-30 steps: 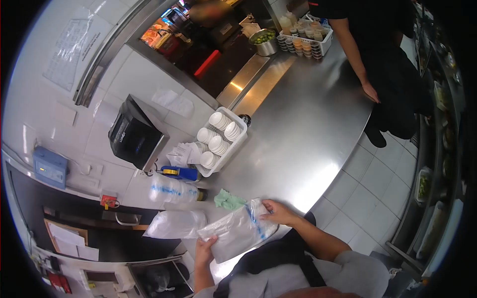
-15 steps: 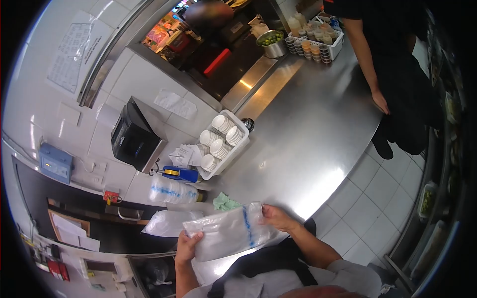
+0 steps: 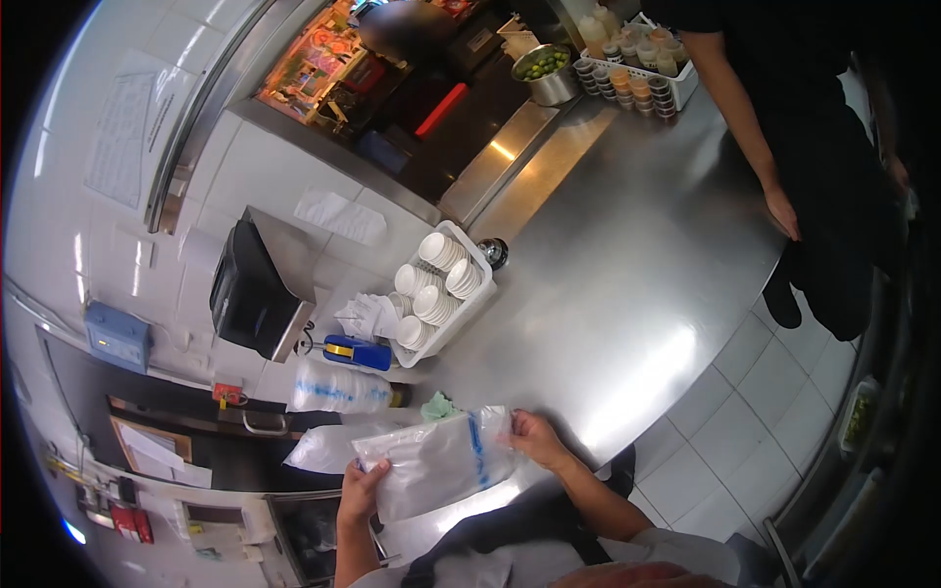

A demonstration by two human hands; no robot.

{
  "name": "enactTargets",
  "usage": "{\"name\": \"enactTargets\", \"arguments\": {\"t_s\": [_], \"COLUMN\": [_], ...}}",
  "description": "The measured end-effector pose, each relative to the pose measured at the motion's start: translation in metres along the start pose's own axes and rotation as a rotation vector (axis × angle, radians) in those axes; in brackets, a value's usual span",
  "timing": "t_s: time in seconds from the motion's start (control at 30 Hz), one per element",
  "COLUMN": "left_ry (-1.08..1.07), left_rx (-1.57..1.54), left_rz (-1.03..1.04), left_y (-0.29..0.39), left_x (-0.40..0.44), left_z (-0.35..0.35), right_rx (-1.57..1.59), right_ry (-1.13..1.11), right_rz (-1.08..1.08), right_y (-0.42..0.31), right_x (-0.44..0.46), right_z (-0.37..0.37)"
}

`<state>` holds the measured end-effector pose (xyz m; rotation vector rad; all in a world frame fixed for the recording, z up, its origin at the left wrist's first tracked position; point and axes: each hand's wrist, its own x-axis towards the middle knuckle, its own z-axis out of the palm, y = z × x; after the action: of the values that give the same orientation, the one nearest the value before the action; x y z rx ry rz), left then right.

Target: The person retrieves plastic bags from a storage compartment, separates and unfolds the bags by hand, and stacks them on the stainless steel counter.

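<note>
A packet of clear plastic bags (image 3: 426,465) with a blue printed stripe is stretched between my two hands, just over the near end of the steel counter. My left hand (image 3: 363,485) grips its left edge, thumb on top. At the opposite edge, my right hand (image 3: 537,438) pinches the corner near the stripe. Behind the packet lies a crumpled green cloth (image 3: 440,405). Left of it are another white plastic bundle (image 3: 321,447) and a roll of clear plastic with blue print (image 3: 338,386).
On the steel counter (image 3: 598,265) stand a white basket of cup stacks (image 3: 446,294), a blue tape dispenser (image 3: 357,352), a printer (image 3: 257,284), a pot of green fruit (image 3: 549,73) and a sauce basket (image 3: 676,86). A person in black (image 3: 784,147) stands at the right edge.
Both hands keep hold of the packet, which sits at a slightly different angle. My view has shifted a little. The person in black now shows a second hand at the far right.
</note>
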<state>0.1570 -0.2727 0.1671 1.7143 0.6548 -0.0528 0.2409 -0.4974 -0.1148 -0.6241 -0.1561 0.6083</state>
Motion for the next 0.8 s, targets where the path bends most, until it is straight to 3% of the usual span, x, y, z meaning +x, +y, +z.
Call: {"name": "enactTargets", "arguments": {"t_s": [0.07,0.27,0.37,0.47,0.8], "left_ry": [0.038,0.067,0.101,0.089,0.01], "left_rx": [0.035,0.01,0.057,0.076,0.049], "left_rz": [0.007,-0.017,-0.01,-0.024,0.011], "left_y": [0.001,0.005,0.004,0.02,0.019], "left_x": [0.005,0.017,0.022,0.02,0.014], "left_z": [0.001,0.004,0.003,0.011,0.009], "right_rx": [0.073,-0.142,0.088,0.111,0.099], "right_ry": [-0.036,-0.071,-0.036,-0.052,-0.036], "right_rz": [0.048,-0.021,0.014,-0.023,0.021], "right_y": [-0.003,0.026,-0.008,0.028,-0.028], "right_x": [0.002,0.008,0.004,0.004,-0.003], "right_z": [0.003,-0.012,0.004,-0.018,-0.001]}}
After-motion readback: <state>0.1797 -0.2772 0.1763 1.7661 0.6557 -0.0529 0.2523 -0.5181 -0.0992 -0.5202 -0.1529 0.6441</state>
